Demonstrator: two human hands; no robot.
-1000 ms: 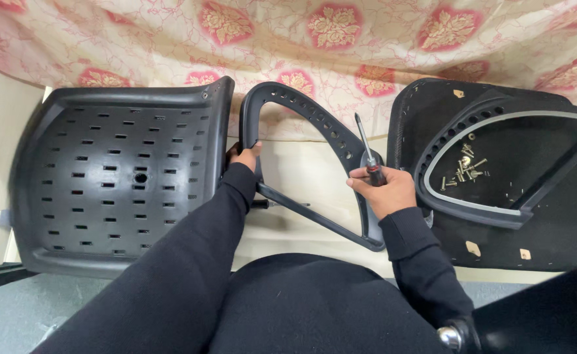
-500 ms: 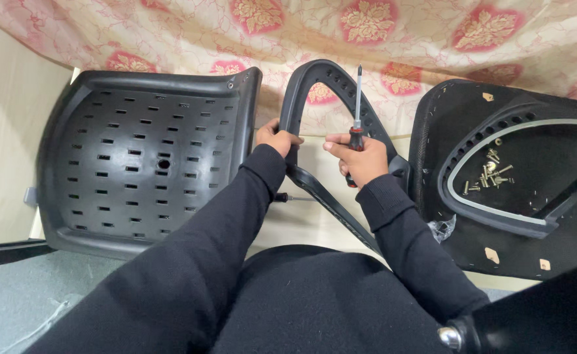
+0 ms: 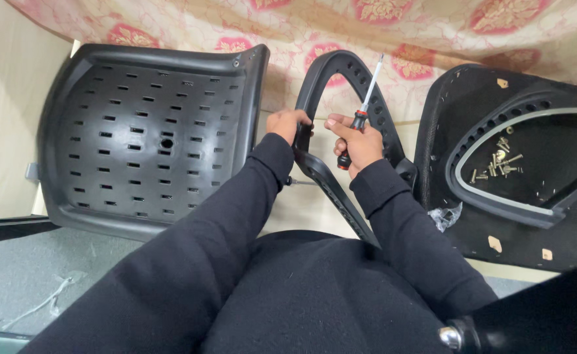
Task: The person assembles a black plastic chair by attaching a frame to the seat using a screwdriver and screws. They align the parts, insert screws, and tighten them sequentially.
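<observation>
A floral pink and cream cloth point(image 3: 301, 26) covers the floor at the far side, with chair parts spread over it. The curved black armrest point(image 3: 341, 78) stands at the centre. The left hand point(image 3: 288, 124) has its grip closed round the armrest's left limb, fingers wrapped over the edge. Just right of that limb, the right hand point(image 3: 360, 141) is clenched on the red and black handle of a screwdriver point(image 3: 365, 108), whose shaft points up and away, across the armrest's arch. Left of the armrest lies the perforated black seat back point(image 3: 144, 137). Right of the armrest lies the black seat base point(image 3: 459, 111), a second armrest point(image 3: 498, 193) on it, ringing a small heap of screws point(image 3: 498, 160)
</observation>
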